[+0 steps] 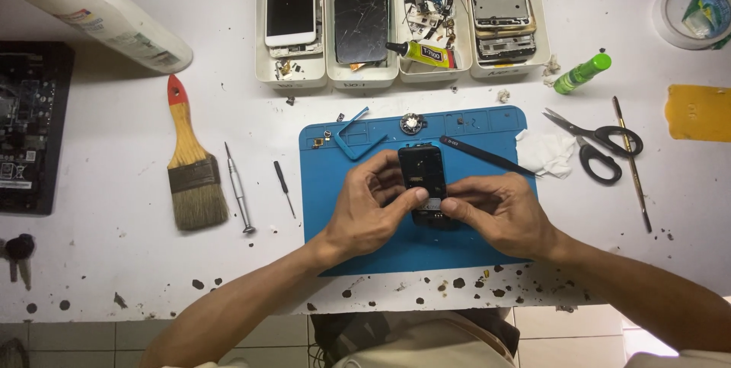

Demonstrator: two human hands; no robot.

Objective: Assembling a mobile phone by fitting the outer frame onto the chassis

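The person bends over a white, paint-flecked worktable (114,208) and works at a small black rectangular phone body (423,177) that lies near the middle of a blue rubber repair mat (472,246), which sits toward the table's near edge. The left hand (369,212) curls around the phone's left side and the right hand (499,212) comes in from the right; the two hands are close together, thumb and forefinger tips meeting over the lower part of the phone, apparently pressing or pinching something there, though whether a small part is caught between them cannot be told. To do this well, the judgement is that the left hand should steady the body flat against the mat while the right applies light, even pressure, since the open back probably exposes delicate parts. A pair of black pointed tweezers (480,153) lies just beside the phone toward the mat's far right corner, and a blue plastic pry tool (354,136) rests at the far left corner, both within easy reach. Off the mat to the left lie a thin metal screwdriver (238,185) and a wooden-handled paintbrush (192,170); black-handled scissors (598,143) lie to the right. White trays of phone parts (400,71) line the table's far edge.
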